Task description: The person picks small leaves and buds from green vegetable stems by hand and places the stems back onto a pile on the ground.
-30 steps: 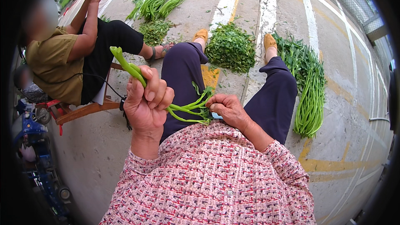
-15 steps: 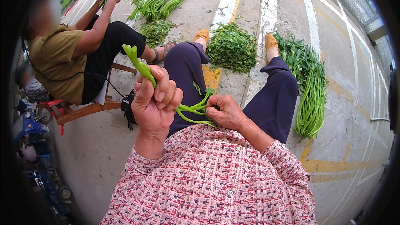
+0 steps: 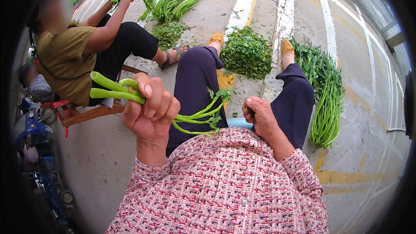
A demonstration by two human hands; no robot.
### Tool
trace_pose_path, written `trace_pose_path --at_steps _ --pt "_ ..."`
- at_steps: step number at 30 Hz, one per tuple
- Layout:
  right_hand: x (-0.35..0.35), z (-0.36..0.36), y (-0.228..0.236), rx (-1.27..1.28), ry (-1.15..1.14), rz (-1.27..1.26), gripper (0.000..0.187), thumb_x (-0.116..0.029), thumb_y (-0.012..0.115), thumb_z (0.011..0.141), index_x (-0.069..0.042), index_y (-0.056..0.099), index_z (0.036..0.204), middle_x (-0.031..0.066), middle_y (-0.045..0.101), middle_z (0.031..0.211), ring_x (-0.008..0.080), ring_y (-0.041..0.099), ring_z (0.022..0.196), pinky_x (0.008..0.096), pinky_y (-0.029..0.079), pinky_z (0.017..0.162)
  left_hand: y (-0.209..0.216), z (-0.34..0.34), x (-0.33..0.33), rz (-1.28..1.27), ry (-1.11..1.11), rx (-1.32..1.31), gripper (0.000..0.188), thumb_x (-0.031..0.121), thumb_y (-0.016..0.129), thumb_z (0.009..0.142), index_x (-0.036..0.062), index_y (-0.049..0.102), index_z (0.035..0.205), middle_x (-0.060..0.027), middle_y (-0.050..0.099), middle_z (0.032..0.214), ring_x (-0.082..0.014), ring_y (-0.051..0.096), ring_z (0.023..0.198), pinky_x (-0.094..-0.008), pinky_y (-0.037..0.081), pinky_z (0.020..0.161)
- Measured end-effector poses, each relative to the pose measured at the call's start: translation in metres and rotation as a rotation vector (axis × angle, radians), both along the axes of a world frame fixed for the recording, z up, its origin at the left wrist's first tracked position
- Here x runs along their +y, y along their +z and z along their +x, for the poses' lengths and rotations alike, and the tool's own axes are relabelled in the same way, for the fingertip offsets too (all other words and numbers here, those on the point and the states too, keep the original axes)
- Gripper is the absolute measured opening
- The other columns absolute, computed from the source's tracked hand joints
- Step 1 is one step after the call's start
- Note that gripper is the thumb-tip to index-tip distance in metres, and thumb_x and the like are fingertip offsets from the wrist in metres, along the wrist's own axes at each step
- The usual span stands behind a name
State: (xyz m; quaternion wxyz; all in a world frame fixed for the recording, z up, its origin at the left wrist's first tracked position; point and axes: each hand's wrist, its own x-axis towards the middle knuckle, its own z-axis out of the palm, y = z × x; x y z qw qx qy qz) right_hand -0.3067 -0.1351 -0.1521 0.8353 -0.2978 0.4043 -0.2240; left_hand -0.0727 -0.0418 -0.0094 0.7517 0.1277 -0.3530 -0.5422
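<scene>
Several thick green water spinach stems (image 3: 199,115) are gripped in my left hand (image 3: 154,108), in front of my left thigh. Their cut, hollow ends point left, and the thinner ends with a few small leaves stick out to the right. My right hand (image 3: 261,117) is apart from the stems, above my right thigh. Its thumb and fingers are pinched together, with something small and dark at the tips that I cannot make out. Between my feet lies a heap of plucked green leaves (image 3: 247,53).
Long-stemmed water spinach (image 3: 325,117) lies in a bunch beside my right foot. At the left, a co-worker (image 3: 69,56) on a wooden chair (image 3: 93,113) holds more greens, near another bunch (image 3: 177,4) and a small leaf heap (image 3: 168,34). A blue vehicle (image 3: 32,130) stands at the left rim.
The stems in my left hand have tipped from upright to pointing left. My right hand has drawn away from their leafy ends, to the right. The co-worker's greens have swung right and down.
</scene>
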Motion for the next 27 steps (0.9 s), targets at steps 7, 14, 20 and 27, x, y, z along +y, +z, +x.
trace_pose_path --at_steps 7,14,20,27 --pt "-0.001 -0.004 0.003 0.039 -0.014 -0.042 0.006 -0.010 0.056 0.087 -0.006 0.057 0.083 0.0061 0.063 0.075 0.0079 0.055 0.056 0.0187 0.038 0.045 0.006 0.015 0.002 -0.101 -0.117 0.002 0.023 0.022 0.065 0.086 0.0038 0.053 0.093 0.0008 0.044 0.060 -0.0055 0.034 0.043 -0.0217 0.027 0.040" --pt "-0.002 -0.006 -0.005 0.023 -0.033 -0.057 0.008 -0.004 0.055 0.084 -0.005 0.059 0.091 0.0055 0.063 0.078 0.0075 0.054 0.057 0.0181 0.038 0.046 0.001 0.022 0.002 -0.072 -0.031 0.080 0.024 0.024 0.058 0.092 0.0022 0.051 0.097 0.0001 0.042 0.065 -0.0063 0.033 0.046 -0.0235 0.030 0.044" --pt "-0.003 -0.006 -0.006 0.040 -0.060 -0.038 0.008 -0.009 0.055 0.086 -0.006 0.061 0.092 0.0022 0.061 0.074 0.0065 0.051 0.055 0.0177 0.036 0.046 -0.008 0.014 -0.004 0.129 0.088 0.176 0.024 0.023 0.049 0.096 0.0003 0.052 0.104 -0.0010 0.041 0.068 -0.0078 0.034 0.048 -0.0241 0.032 0.047" --pt "-0.002 -0.007 -0.004 0.053 -0.062 -0.029 0.008 -0.012 0.057 0.087 -0.006 0.061 0.090 0.0008 0.059 0.073 0.0069 0.051 0.056 0.0183 0.037 0.047 -0.045 -0.007 -0.014 0.428 0.176 0.199 0.026 0.027 0.056 0.093 0.0032 0.057 0.103 -0.0001 0.048 0.070 -0.0077 0.040 0.052 -0.0263 0.037 0.053"
